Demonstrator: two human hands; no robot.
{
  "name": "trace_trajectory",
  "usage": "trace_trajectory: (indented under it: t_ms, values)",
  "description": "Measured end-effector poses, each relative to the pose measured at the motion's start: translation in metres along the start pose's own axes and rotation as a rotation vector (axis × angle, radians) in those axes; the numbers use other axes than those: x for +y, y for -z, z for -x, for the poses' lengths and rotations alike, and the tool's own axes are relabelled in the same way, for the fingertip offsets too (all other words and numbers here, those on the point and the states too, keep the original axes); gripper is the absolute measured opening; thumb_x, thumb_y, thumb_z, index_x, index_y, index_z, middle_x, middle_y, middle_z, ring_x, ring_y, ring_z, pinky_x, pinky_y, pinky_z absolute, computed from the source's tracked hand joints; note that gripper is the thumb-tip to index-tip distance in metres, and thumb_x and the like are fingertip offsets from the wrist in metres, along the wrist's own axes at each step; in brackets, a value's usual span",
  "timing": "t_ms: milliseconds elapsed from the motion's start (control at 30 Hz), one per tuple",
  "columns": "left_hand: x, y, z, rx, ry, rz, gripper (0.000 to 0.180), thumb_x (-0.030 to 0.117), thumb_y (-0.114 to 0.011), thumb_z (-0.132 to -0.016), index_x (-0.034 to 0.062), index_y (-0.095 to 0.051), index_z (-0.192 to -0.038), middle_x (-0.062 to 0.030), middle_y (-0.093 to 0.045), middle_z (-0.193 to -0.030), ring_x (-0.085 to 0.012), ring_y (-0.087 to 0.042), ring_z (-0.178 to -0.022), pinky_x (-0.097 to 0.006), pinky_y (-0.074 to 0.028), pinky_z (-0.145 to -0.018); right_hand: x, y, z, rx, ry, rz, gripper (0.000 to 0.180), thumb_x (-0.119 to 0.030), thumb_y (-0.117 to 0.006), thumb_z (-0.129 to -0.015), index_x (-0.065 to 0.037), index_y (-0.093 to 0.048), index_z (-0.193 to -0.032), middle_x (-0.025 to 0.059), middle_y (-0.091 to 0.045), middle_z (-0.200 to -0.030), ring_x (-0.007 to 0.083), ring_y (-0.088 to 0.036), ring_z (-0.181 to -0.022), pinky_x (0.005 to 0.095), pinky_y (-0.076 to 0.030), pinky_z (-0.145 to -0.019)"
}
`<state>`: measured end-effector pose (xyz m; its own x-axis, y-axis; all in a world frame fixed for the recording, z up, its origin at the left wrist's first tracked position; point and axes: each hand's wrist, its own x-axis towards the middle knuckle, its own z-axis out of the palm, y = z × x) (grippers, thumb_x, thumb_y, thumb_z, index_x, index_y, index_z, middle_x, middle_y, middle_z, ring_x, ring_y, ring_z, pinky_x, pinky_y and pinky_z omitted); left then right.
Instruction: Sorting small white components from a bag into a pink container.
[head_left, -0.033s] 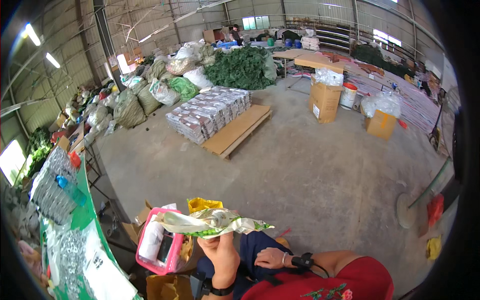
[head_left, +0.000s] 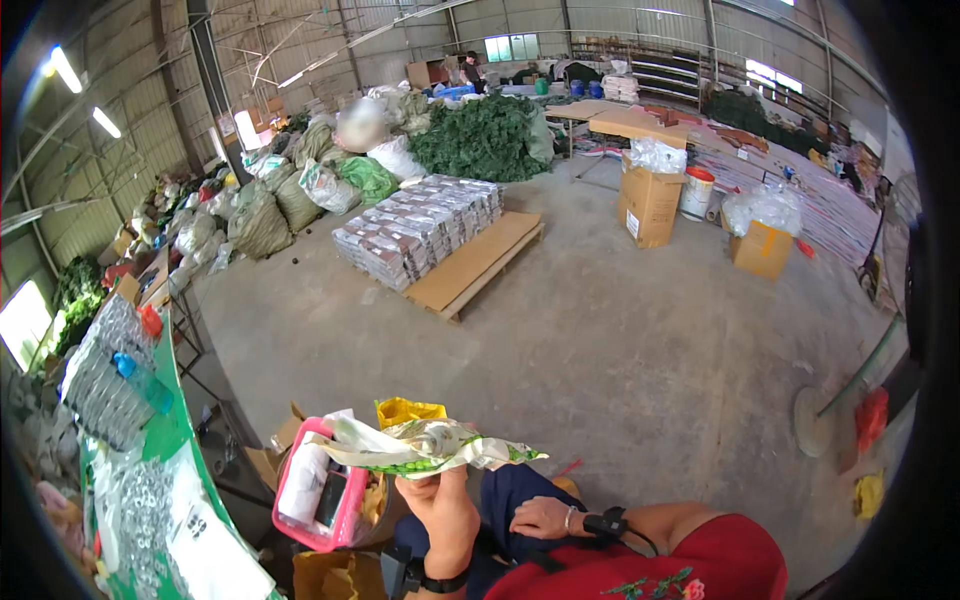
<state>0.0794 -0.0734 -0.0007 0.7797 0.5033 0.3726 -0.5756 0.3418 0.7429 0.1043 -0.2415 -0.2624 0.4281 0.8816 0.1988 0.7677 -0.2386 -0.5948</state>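
Note:
My left hand is raised in front of me, closed around the underside of a crumpled white-and-green plastic packet. The packet lies nearly level above the fingers, which it partly hides. On my dark blue trouser leg rests my right hand, its fingers loosely laid down and holding nothing that I can see. Just left of the packet is a pink plastic basket, with a white roll and a dark phone-like slab inside. A yellow bag shows behind the packet.
A green-topped table at left carries clear plastic pieces and a blue bottle. Ahead, stacked silvery packs sit by a pallet. Sacks, cartons and a distant person are farther off.

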Motion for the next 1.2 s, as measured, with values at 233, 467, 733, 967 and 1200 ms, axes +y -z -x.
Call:
trace_trajectory:
  t_ms: [233, 467, 733, 967, 1200]
  values:
    - [-0.003, 0.005, -0.003, 0.052, 0.004, -0.004, 0.019, -0.001, -0.067, -0.086, -0.0057, -0.065, -0.105, -0.0144, -0.071, -0.1, -0.0165, -0.067, -0.088, -0.029, -0.052, -0.082, 0.007, 0.006, 0.005, -0.016, -0.058, 0.023, 0.016, -0.025, -0.057, -0.092, -0.013, -0.068, -0.094, 0.0014, -0.063, -0.086, 0.0219, -0.06, -0.085, 0.0364, -0.046, -0.074]
    - [-0.007, 0.009, -0.01, 0.051, 0.059, 0.026, 0.018, 0.0, -0.068, -0.086, -0.0061, -0.068, -0.103, -0.0133, -0.071, -0.1, -0.0163, -0.067, -0.088, -0.028, -0.052, -0.082, 0.014, 0.002, 0.006, 0.022, -0.08, -0.022, 0.016, -0.025, -0.059, -0.092, -0.012, -0.069, -0.094, 0.0011, -0.065, -0.088, 0.0219, -0.061, -0.085, 0.0356, -0.046, -0.076]
    - [-0.011, 0.013, -0.01, 0.089, 0.105, 0.016, 0.017, 0.0, -0.069, -0.086, -0.0054, -0.068, -0.103, -0.01, -0.071, -0.097, -0.0138, -0.065, -0.085, -0.027, -0.05, -0.08, 0.014, 0.004, 0.009, 0.026, -0.076, -0.019, 0.016, -0.024, -0.06, -0.092, -0.011, -0.069, -0.093, 0.0017, -0.064, -0.085, 0.0225, -0.06, -0.083, 0.0356, -0.046, -0.075]
    - [-0.016, 0.019, -0.011, 0.099, 0.139, 0.052, 0.015, 0.0, -0.069, -0.086, -0.0042, -0.069, -0.101, -0.0078, -0.071, -0.095, -0.0123, -0.064, -0.083, -0.025, -0.048, -0.079, 0.014, 0.002, 0.011, 0.036, -0.098, -0.038, 0.017, -0.025, -0.06, -0.092, -0.011, -0.069, -0.092, 0.0015, -0.066, -0.087, 0.0223, -0.06, -0.083, 0.036, -0.046, -0.075]
    - [-0.019, 0.022, -0.011, 0.096, 0.142, 0.044, 0.015, 0.001, -0.069, -0.086, -0.0043, -0.069, -0.101, -0.0075, -0.071, -0.095, -0.0115, -0.064, -0.084, -0.024, -0.048, -0.079, 0.013, 0.004, 0.011, 0.028, -0.079, -0.027, 0.017, -0.024, -0.059, -0.093, -0.011, -0.07, -0.093, 0.001, -0.066, -0.088, 0.0219, -0.061, -0.084, 0.0354, -0.046, -0.075]
